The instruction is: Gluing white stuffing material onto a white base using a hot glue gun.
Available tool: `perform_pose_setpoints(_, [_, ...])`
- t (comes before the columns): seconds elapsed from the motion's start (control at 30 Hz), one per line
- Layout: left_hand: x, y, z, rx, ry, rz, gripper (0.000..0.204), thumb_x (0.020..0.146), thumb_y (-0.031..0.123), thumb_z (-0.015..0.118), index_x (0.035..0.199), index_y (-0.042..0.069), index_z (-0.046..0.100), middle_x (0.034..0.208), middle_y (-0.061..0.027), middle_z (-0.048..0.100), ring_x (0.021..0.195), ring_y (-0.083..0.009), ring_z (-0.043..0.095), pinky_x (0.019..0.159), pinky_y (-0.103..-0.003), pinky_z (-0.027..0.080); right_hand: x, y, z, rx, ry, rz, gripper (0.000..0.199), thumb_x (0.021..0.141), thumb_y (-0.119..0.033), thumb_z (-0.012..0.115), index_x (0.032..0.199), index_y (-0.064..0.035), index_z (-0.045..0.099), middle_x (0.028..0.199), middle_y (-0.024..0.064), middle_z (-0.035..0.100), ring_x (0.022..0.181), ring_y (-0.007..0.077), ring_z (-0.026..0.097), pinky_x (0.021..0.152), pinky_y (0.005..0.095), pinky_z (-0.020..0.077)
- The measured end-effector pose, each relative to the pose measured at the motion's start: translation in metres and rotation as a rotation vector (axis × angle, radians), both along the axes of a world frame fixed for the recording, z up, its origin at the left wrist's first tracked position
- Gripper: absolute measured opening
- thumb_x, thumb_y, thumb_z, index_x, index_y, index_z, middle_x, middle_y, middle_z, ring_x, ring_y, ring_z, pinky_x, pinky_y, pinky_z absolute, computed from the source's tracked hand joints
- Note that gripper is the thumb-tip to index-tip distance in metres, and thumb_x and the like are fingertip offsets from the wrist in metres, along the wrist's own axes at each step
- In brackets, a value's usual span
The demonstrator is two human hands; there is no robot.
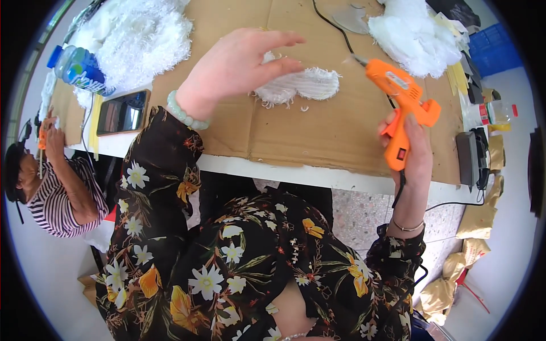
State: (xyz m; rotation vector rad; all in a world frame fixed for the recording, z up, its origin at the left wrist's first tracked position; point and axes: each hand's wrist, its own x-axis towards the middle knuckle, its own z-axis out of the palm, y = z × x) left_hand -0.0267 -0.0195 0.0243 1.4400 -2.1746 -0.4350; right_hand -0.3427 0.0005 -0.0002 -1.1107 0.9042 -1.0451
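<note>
My right hand (418,139) is wrapped around the handle of an orange glue gun (398,94). Its nozzle points up and to the left, over the cardboard, and a black cord runs down from the handle. My left hand (236,68), with a green bead bracelet at the wrist, hovers above the cardboard with thumb and forefinger stretched out and apart. Nothing shows between them. Partly under that hand lies a small white shaggy fabric piece (318,84) with rounded lobes and frayed edges; its left part is hidden.
Brown cardboard (273,136) covers the table. White fluffy fabric heaps (145,42) lie far left and far right. A blue bottle (79,68) and a phone (122,112) are at left. Another person (62,182) sits left with a glue gun. A power strip (469,159) is at right.
</note>
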Motion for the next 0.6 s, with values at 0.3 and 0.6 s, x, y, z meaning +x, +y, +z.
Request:
perform_pose_setpoints(0.3, [-0.012, 0.013, -0.016, -0.099, -0.121, -0.143, 0.059, 0.077, 0.022, 0.075, 0.132, 0.011, 0.057, 0.12, -0.017, 0.064, 0.121, -0.0336, 0.055, 0.103, -0.042, 0.041, 0.019, 0.006, 0.004, -0.361, 0.619, 0.244, 0.028, 0.094, -0.026, 0.058, 0.104, 0.0004, 0.058, 0.075, 0.0081, 0.06, 0.067, 0.0196, 0.056, 0.062, 0.0323, 0.0441])
perform_pose_setpoints(0.6, [-0.017, 0.011, -0.025, -0.03, -0.079, -0.16, 0.058, 0.078, 0.02, 0.074, 0.132, 0.013, 0.056, 0.112, -0.0145, 0.065, 0.111, -0.0314, 0.058, 0.104, -0.042, 0.039, 0.028, 0.005, 0.009, -0.437, 0.854, 0.295, 0.031, 0.092, -0.027, 0.06, 0.105, 0.0008, 0.059, 0.077, 0.0192, 0.059, 0.073, 0.038, 0.059, 0.067, 0.0439, 0.0456])
